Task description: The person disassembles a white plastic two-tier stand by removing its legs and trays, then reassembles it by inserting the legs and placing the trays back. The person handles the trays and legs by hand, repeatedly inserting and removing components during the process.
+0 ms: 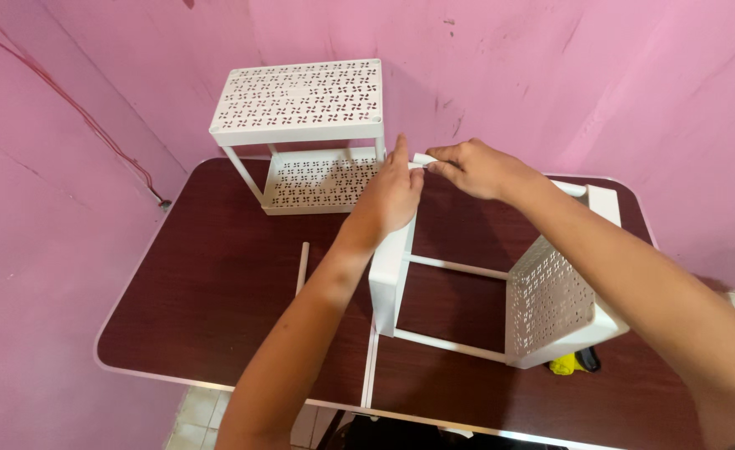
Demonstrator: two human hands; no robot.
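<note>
pink walls, dark brown table (217, 283) — a white perforated rack (542, 300) lies on its side at centre-right. left hand (388, 200) and right hand (476, 167) both pinch a small white piece (422, 159) above its upper corner. finished two-tier rack (301, 133) stands behind; loose white rod (302, 267) nearby.

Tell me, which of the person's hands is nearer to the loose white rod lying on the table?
Left. The left hand is just right of and above the loose white rod; the right hand is farther right.

Both shelf racks, the upright one (299, 104) and the one on its side (547, 300), look like matt white perforated plastic. The table (209, 283) has a dark, glossy wood-look top. The pink wall (601, 75) is matt and scuffed.
</note>
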